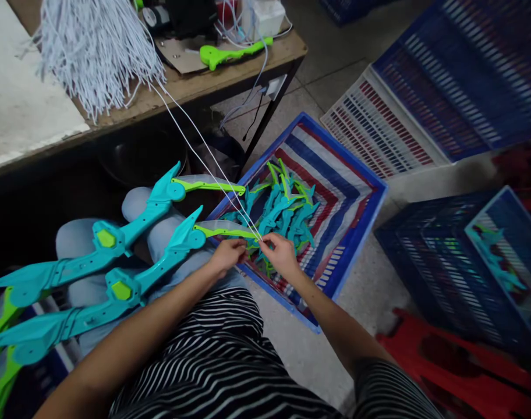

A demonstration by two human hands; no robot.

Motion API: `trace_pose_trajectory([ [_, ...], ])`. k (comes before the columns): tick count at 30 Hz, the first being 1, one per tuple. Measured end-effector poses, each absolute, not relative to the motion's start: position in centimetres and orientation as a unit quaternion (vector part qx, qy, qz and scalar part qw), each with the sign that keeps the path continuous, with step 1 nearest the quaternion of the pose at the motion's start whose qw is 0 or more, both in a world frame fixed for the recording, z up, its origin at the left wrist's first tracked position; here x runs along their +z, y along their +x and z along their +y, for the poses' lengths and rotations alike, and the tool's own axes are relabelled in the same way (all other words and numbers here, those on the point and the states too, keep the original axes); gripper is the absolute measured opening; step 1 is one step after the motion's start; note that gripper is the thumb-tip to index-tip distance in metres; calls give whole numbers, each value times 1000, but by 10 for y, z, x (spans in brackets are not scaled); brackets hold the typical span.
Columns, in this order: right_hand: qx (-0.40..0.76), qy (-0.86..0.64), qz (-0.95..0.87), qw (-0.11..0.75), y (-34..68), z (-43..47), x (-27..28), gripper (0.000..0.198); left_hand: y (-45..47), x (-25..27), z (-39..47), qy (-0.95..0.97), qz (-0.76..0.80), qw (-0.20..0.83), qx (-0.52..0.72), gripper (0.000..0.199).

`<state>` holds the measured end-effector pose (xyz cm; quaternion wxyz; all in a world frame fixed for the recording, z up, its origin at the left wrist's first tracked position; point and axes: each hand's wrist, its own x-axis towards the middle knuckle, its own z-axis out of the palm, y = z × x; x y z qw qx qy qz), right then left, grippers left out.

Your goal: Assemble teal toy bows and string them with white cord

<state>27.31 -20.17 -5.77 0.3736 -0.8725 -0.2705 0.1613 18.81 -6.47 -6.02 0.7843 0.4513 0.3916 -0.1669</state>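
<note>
Two turquoise toy bows with lime-green limb ends lie across my lap, the nearer toy bow and the farther toy bow. My left hand is closed at the green tip of the nearer bow; its fingertips are partly hidden. Just right of it, my right hand pinches white cord at the same tip. Two strands run taut from there up to a thick bundle of white cords on the table.
A wooden table holds a loose green limb piece and wiring. Below my hands, a blue crate lined with striped cloth contains several turquoise-and-green parts. More blue crates and red plastic stools stand at right.
</note>
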Motion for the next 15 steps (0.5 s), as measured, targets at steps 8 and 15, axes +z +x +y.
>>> trace_pose_trajectory([
  [8,196,-850,-276,405,276,-212,-62,14,213,-71,-72,375,352,830,-214,19],
  [15,231,-820,-140,505,278,-201,-78,23,214,-61,-79,433,399,782,-203,23],
])
